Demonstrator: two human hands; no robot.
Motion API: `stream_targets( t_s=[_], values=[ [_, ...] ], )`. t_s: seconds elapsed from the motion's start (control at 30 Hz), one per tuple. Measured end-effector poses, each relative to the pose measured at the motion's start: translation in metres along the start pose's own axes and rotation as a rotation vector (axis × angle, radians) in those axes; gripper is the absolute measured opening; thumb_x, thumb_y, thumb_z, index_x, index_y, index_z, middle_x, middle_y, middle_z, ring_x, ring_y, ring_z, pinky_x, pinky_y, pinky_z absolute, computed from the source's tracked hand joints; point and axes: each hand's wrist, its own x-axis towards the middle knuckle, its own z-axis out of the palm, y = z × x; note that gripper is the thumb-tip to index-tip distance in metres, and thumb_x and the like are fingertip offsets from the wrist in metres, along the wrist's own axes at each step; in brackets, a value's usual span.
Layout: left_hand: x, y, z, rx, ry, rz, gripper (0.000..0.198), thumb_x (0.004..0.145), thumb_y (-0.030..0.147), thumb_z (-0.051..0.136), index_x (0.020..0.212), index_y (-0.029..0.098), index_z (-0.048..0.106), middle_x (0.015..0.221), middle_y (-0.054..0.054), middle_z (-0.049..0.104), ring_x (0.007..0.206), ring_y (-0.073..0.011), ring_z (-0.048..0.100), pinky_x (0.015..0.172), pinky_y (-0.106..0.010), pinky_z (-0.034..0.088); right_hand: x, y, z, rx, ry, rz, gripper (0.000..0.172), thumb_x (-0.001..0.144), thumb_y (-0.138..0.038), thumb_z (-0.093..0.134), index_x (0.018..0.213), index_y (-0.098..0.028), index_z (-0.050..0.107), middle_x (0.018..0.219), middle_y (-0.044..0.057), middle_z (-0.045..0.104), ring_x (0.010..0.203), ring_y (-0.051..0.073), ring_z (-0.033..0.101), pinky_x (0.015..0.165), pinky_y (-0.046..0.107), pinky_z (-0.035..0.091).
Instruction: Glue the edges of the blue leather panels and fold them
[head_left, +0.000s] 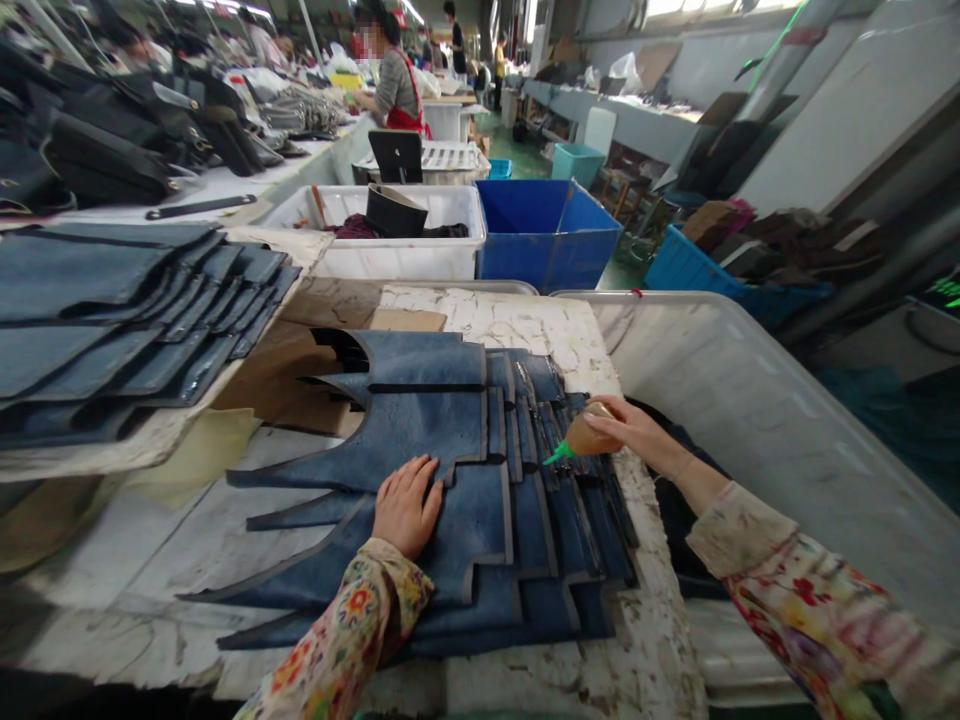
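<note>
Overlapping dark blue leather-like panels [420, 430] with dark edges are fanned out on a worn white board [645, 640]. My left hand [409, 505] lies flat on the panels near their middle, fingers stretched out and holding nothing. At the right side of the fan, my right hand [626, 430] is wrapped round a squeeze bottle [586, 432] of brownish contents. Its green nozzle [559, 453] tilts down and left, close to the stepped panel edges; whether it touches them I cannot tell. Shiny wet-looking streaks show along several edges there.
More blue panels [112, 330] lie stacked at the left. A white bin [405, 258] and a blue bin [547, 240] stand beyond the board. A large translucent tub [750, 380] is at the right. Another person [397, 80] works farther back.
</note>
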Motion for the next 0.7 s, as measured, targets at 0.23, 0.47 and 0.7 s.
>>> stream_targets(
  t_s=[0.23,0.47,0.7],
  values=[
    [0.0,0.002,0.0,0.001,-0.001,-0.013,0.037,0.089,0.036,0.035,0.118,0.02,0.053,0.124,-0.006,0.054,0.115,-0.0218,0.047,0.097,-0.039,0.034,-0.011,0.0,0.004,-0.016,0.067,-0.053,0.049,0.071,-0.053,0.059,0.106,-0.019,0.054,0.097,0.005,0.061,0.092,0.025,0.056,0.082,0.036,0.045],
    [0.0,0.003,-0.001,-0.01,0.008,-0.012,0.037,0.089,0.037,0.035,0.117,0.021,0.053,0.123,-0.006,0.054,0.114,-0.0213,0.048,0.097,-0.038,0.034,-0.041,0.007,0.001,-0.042,-0.033,-0.097,0.047,0.073,-0.053,0.058,0.108,-0.022,0.053,0.101,0.004,0.06,0.097,0.025,0.055,0.088,0.037,0.043],
    [0.0,0.003,0.0,-0.014,0.009,-0.017,0.036,0.088,0.036,0.037,0.117,0.021,0.053,0.123,-0.005,0.054,0.114,-0.0212,0.047,0.097,-0.038,0.033,-0.051,0.014,0.002,-0.023,0.057,-0.1,0.049,0.071,-0.052,0.059,0.11,-0.022,0.052,0.103,0.005,0.058,0.098,0.025,0.054,0.09,0.04,0.042]
  ],
)
